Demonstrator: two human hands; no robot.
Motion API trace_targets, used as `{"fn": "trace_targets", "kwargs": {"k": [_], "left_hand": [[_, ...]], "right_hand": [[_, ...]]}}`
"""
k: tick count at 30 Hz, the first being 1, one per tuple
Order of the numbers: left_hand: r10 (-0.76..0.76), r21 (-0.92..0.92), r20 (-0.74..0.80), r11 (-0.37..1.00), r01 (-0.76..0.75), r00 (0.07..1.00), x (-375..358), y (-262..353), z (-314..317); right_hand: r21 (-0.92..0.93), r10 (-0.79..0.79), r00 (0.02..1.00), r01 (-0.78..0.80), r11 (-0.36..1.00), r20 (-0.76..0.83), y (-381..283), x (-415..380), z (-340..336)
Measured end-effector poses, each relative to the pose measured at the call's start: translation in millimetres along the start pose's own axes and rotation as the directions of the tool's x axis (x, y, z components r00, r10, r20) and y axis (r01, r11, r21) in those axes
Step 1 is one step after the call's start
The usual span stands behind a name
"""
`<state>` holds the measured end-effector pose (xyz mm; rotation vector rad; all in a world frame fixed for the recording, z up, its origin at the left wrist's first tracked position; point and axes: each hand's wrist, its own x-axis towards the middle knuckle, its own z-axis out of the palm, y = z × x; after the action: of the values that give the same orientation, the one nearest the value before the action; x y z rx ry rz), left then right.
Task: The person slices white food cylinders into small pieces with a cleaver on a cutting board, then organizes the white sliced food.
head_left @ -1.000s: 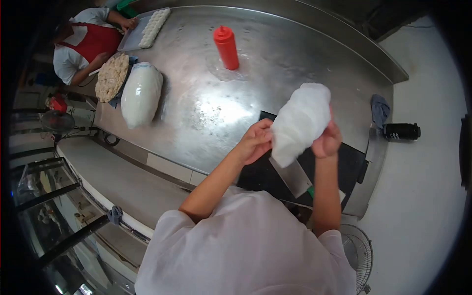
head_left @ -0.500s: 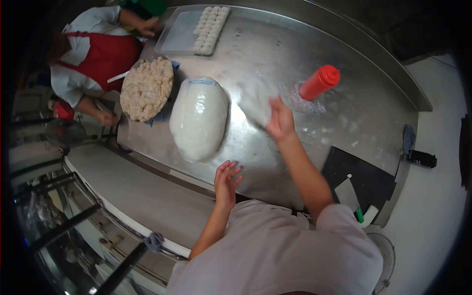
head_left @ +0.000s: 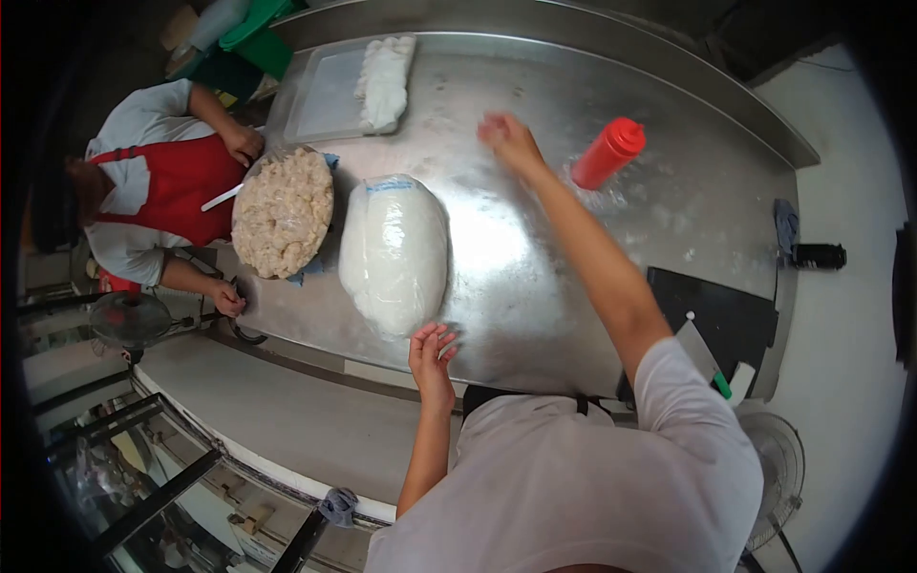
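Note:
A large white mass in clear plastic wrap [head_left: 394, 253], with blue print at its far end, lies on the metal table [head_left: 554, 334]. Close to its near end is my left hand [head_left: 433, 358], palm turned up, fingers apart and holding nothing I can see. My right hand [head_left: 511, 141] reaches out over the far middle of the table; motion smears its fingers, and I see no object in them. To its right stands a red squeeze bottle [head_left: 608, 155]. Beyond the wrapped mass, a translucent tray [head_left: 320, 95] holds white lumps [head_left: 385, 86] along its right side.
At the left, a person in a red apron [head_left: 186, 186] stands by a bowl of pale, lumpy filling [head_left: 284, 215] with a white handle. A black board [head_left: 721, 310] and a green-handled blade [head_left: 702, 353] lie at the right. A fan [head_left: 774, 468] is behind me.
My right hand has moved away from me; the blurred, whitish sheet beside it no longer shows there. The lumps in the tray look smoother. My left hand stays near the wrapped mass. The view has shifted.

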<state>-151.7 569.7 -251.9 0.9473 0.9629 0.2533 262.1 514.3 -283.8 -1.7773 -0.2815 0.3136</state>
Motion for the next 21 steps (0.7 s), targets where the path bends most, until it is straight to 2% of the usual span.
{"fn": "trace_targets", "kwargs": {"k": [2, 4, 7, 8, 9, 10, 11, 12, 13, 14, 16, 18, 21], "left_hand": [[-0.016, 0.118, 0.002, 0.993, 0.015, 1.000, 1, -7, 8], [0.024, 0.164, 0.038, 0.986, -0.030, 0.999, 0, -13, 25], [0.124, 0.290, 0.223, 0.939, -0.187, 0.967, -4, -35, 56], [0.172, 0.331, 0.303, 0.904, -0.273, 0.937, -7, -47, 68], [0.159, 0.356, 0.380, 0.884, -0.302, 0.911, -13, -62, 83], [0.152, 0.375, 0.451, 0.862, -0.341, 0.880, -16, -78, 97], [0.145, 0.389, 0.512, 0.840, -0.379, 0.847, -22, -91, 110], [0.146, 0.430, 0.582, 0.779, -0.455, 0.800, -29, -100, 124], [0.143, 0.461, 0.645, 0.710, -0.532, 0.751, -37, -109, 138], [0.137, 0.482, 0.700, 0.634, -0.605, 0.701, -47, -117, 152], [0.164, 0.437, 0.764, 0.579, -0.688, 0.623, -73, -134, 180], [0.156, 0.365, 0.852, 0.508, -0.780, 0.500, -102, -155, 208], [0.092, 0.281, 0.924, 0.491, -0.824, 0.370, -156, -182, 254]], "right_hand": [[0.236, 0.132, 0.991, -0.137, 0.962, 0.037, 15, -115, -31], [0.479, 0.120, 0.993, -0.115, 0.871, 0.020, 53, -221, -70], [0.450, 0.272, 0.937, -0.151, 0.880, -0.218, 67, -360, -147], [0.331, 0.259, 0.898, -0.137, 0.933, -0.357, 76, -397, -178], [0.208, 0.219, 0.852, -0.133, 0.969, -0.476, 83, -429, -210], [-0.002, 0.143, 0.795, -0.178, 0.984, -0.590, 81, -456, -245], [-0.245, 0.053, 0.738, -0.290, 0.925, -0.673, 70, -478, -278], [-0.534, -0.122, 0.737, -0.354, 0.768, -0.665, 77, -503, -314], [-0.667, -0.144, 0.764, -0.434, 0.605, -0.628, 80, -525, -350], [-0.671, -0.080, 0.756, -0.521, 0.528, -0.649, 86, -546, -375], [-0.676, 0.034, 0.731, -0.646, 0.355, -0.682, 100, -569, -418], [-0.731, 0.033, 0.794, -0.574, 0.369, -0.607, 125, -582, -446], [-0.774, 0.090, 0.857, -0.499, 0.389, -0.507, 137, -586, -462]]}}
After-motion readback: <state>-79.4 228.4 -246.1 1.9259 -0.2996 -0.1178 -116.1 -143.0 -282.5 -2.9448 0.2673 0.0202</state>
